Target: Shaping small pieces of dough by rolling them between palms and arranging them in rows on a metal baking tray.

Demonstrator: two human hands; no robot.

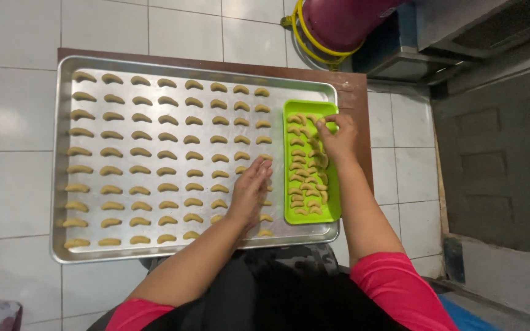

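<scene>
Hands worked at the right side of the tray (62,153): the left hand (249,190) lay fingers together and flat-ish over the last columns of crescents (167,153), and whether it pinched a piece could not be told; the right hand (337,138) reached into the far end of the green dish (332,211), fingertips narrowed as if on one crescent, though the grip was too small to confirm. The dish sat on the tray's right rim area, heaped with loose crescents, while the tray, on a brown desk (354,92), carried neat rows. Risk, as I judged it: the left palm hovering so low could squash or smear soft dough in the nearby rows, and the forearm could drag pieces askew. A careless pull from the heap might tear a crescent or tip the dish off the rim.
</scene>
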